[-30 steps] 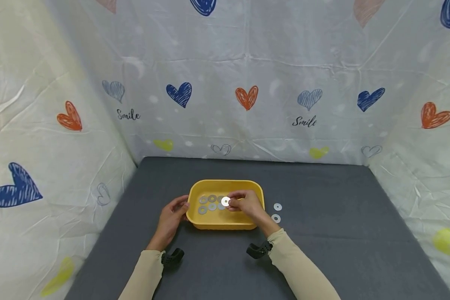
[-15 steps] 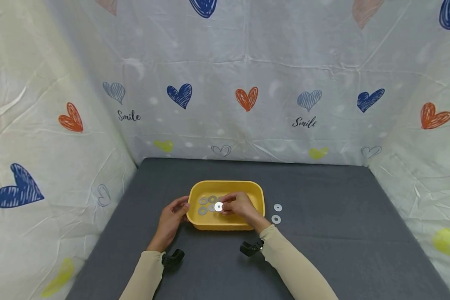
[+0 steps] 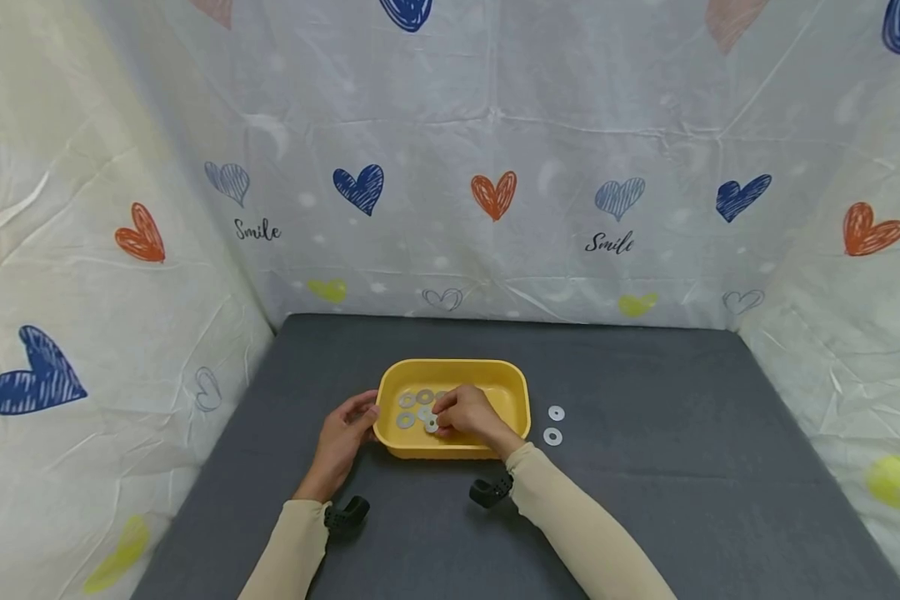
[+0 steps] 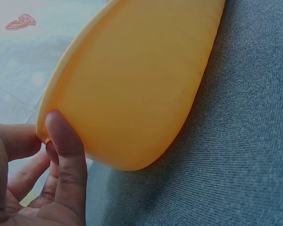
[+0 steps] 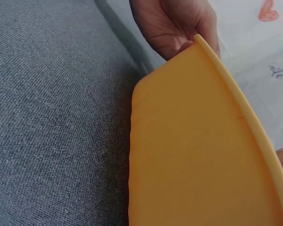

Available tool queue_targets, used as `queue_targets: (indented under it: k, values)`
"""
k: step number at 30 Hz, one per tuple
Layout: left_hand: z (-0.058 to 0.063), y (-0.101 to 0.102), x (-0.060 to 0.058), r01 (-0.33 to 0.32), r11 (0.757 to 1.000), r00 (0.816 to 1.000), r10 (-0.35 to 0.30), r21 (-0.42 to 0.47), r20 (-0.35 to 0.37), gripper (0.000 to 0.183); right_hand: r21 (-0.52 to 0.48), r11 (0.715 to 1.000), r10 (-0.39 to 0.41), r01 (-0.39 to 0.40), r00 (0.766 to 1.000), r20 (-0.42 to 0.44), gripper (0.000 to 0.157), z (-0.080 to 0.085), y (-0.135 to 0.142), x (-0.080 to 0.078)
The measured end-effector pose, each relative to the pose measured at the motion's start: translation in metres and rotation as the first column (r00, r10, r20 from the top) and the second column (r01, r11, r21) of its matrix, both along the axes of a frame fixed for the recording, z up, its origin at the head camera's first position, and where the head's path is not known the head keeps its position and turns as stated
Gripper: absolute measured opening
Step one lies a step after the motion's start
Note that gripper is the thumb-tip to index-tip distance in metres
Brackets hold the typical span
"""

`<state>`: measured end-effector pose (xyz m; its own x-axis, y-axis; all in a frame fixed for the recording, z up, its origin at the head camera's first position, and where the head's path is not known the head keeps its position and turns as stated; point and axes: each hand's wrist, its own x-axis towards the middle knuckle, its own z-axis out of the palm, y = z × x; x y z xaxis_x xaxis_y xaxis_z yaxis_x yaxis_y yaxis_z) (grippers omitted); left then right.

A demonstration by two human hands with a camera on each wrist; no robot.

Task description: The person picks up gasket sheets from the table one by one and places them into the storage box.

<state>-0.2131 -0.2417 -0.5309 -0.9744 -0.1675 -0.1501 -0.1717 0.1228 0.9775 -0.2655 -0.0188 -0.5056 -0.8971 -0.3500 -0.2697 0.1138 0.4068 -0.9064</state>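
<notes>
A shallow yellow tray (image 3: 450,452) sits on the dark grey table, with several flat metal washers (image 3: 406,421) lying in its left half. My left hand (image 3: 341,437) holds the tray's left end; in the left wrist view the thumb (image 4: 66,136) lies against the yellow wall and a finger is at the rim. My right hand (image 3: 468,414) reaches over the near side into the tray and pinches a washer (image 3: 432,426) low, close to the others. In the right wrist view the tray wall hides most of this hand and the washers.
Two loose washers, one (image 3: 557,413) behind the other (image 3: 552,437), lie on the cloth-covered table (image 3: 645,467) just right of the tray. A white curtain (image 3: 420,125) printed with hearts encloses the back and sides.
My right hand has moved left and lower into the tray, bringing its washer from above down among the others. The left hand has stayed on the tray's left end.
</notes>
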Motion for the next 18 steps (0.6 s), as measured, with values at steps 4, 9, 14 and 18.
queue_targets:
  k: [4,9,14,18]
  values:
    - [0.0006,0.0004,-0.002,-0.001,1.0,1.0,0.001,0.002,-0.006,0.039,0.024,0.999,0.023,-0.022,1.0,-0.019,0.013,-0.0005,-0.0006,-0.0012]
    - [0.0002,0.0007,-0.0027,-0.003,1.0,1.0,0.003,-0.005,-0.008,0.039,-0.01,0.998,0.063,-0.063,0.998,-0.003,0.012,-0.0009,-0.0014,-0.0001]
    - [0.0,-0.0001,-0.0014,0.001,1.0,1.0,-0.001,-0.002,-0.007,0.041,-0.071,0.989,0.128,-0.127,0.992,0.017,0.015,-0.0014,-0.0036,0.0015]
    - [0.0005,-0.001,0.0004,0.009,1.0,1.0,-0.009,0.013,0.004,0.041,-0.046,0.989,0.137,-0.138,0.99,-0.022,0.015,-0.0024,-0.0043,0.0016]
